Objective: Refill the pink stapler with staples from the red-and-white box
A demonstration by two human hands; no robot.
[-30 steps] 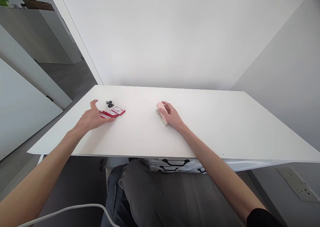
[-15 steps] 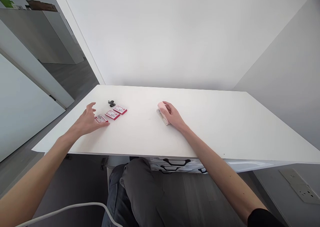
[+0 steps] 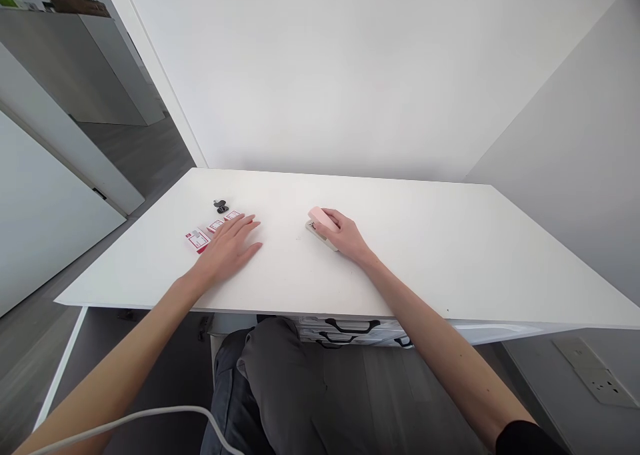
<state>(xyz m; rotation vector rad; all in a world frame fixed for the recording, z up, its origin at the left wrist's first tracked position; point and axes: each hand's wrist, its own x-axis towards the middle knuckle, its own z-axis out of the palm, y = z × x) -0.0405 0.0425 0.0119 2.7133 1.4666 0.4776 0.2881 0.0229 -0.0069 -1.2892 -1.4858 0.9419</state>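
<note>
Pink stapler (image 3: pixel 320 223) is clasped by the right hand (image 3: pixel 345 235) at mid-frame on the white desk (image 3: pixel 440 255). Left of it, the left hand (image 3: pixel 231 245) (fingers spread flat) partly covers red-and-white staple boxes (image 3: pixel 198 239).

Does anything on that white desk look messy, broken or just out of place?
Nothing stands out. Small red-and-white boxes lie in a loose row beside the left hand, a black clip sits behind them, and the right hand grips a pink stapler. Nothing spilled.
</note>
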